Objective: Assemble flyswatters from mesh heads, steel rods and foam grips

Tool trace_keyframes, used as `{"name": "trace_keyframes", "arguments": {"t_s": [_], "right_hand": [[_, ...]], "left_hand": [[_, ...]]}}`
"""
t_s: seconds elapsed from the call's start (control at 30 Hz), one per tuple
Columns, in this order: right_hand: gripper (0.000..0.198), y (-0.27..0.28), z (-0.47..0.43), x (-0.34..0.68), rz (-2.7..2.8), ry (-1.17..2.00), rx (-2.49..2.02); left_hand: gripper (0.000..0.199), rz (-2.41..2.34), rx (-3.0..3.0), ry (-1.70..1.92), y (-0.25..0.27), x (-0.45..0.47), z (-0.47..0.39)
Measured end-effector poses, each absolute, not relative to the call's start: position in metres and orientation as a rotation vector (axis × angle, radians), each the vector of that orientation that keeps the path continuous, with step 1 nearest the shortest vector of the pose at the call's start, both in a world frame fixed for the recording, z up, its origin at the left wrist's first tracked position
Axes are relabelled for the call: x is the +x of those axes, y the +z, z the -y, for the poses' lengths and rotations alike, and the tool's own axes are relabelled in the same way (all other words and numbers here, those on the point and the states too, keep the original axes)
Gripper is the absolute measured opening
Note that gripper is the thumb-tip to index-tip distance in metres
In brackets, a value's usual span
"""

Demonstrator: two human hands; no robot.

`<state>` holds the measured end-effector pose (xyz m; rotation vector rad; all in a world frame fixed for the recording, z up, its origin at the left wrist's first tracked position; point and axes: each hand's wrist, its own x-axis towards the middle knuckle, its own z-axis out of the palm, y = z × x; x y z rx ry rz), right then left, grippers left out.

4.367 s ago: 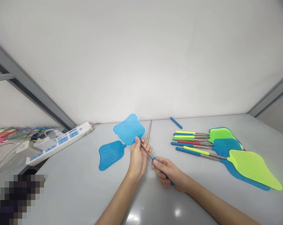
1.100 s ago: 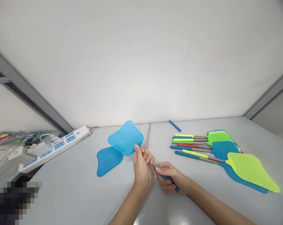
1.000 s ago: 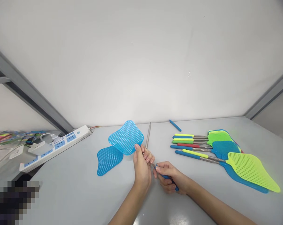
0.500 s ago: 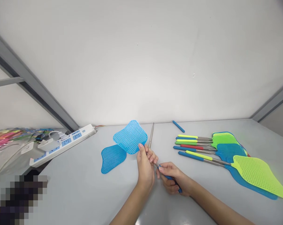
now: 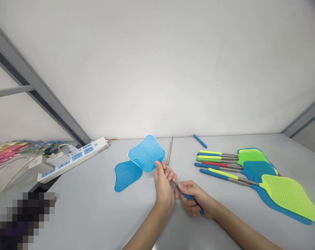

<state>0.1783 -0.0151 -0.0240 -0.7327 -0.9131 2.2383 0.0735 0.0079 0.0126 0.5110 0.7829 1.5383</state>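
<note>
A blue fly swatter (image 5: 147,153) with a mesh head is held between both hands above the table. My left hand (image 5: 164,185) is closed near the base of its head, thumb on top. My right hand (image 5: 195,198) wraps round its blue handle, whose end pokes out below the fingers. A short stretch of metal rod shows between the hands. Beneath and left of the held head lies a loose blue swatter head (image 5: 127,176). Behind my left hand rests a bare metal rod (image 5: 170,151). Farther right is a loose blue handle grip (image 5: 200,141).
Several fly swatters in green, yellow, blue and red lie piled at the right, a yellow-green swatter (image 5: 288,192) on top. A white power strip (image 5: 79,157) with plugs runs along the left edge, near plastic-wrapped colourful items (image 5: 11,152). A white wall (image 5: 157,76) stands behind the table.
The whole view has shifted slightly, so things appear a little farther right. Both hands keep their hold on the fly swatter, with hardly any movement.
</note>
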Motion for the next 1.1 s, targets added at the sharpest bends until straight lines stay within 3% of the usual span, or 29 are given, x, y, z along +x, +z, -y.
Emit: {"name": "trace_keyframes", "arguments": {"t_s": [1.1], "right_hand": [[0.028,-0.0249,0.0149,0.1776,0.915,2.221,-0.752]], "left_hand": [[0.031,-0.82,0.501,1.543,0.0089,0.0735,-0.0095]]}}
